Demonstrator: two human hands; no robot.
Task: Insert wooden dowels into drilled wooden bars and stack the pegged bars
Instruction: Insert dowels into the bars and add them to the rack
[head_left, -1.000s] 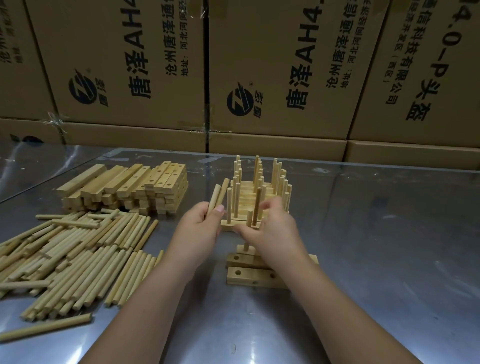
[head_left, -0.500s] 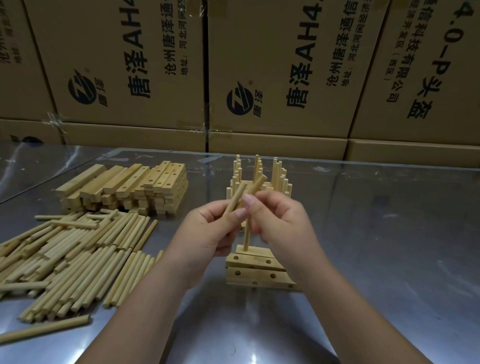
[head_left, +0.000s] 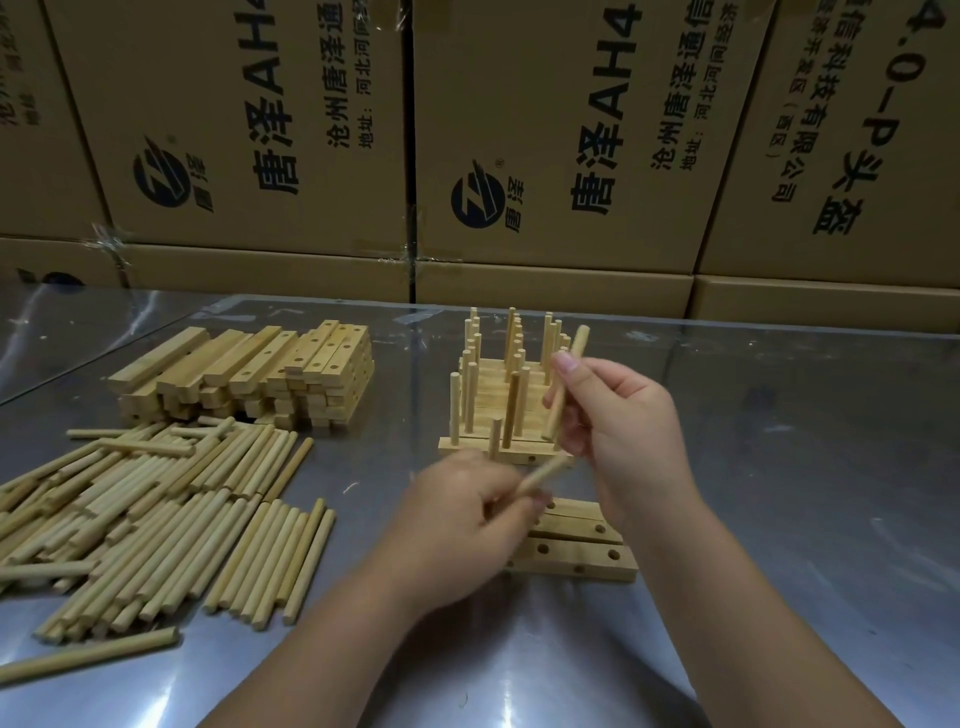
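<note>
Here, right dowel (head_left: 576, 344) nearly upright, left dowel (head_left: 546, 470) slanting up-right.

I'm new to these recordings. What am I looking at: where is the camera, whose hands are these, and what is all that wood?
No machine here: a person works bare-handed, filmed by one head-worn camera looking forward and down. The left hand grips a lower dowel; the right hand holds a tilted dowel. Below them lie drilled bars; behind stand pegged bars with upright dowels. On the metal table, at the left, are loose dowels and a stack of bars. Cardboard boxes line the back.
</note>
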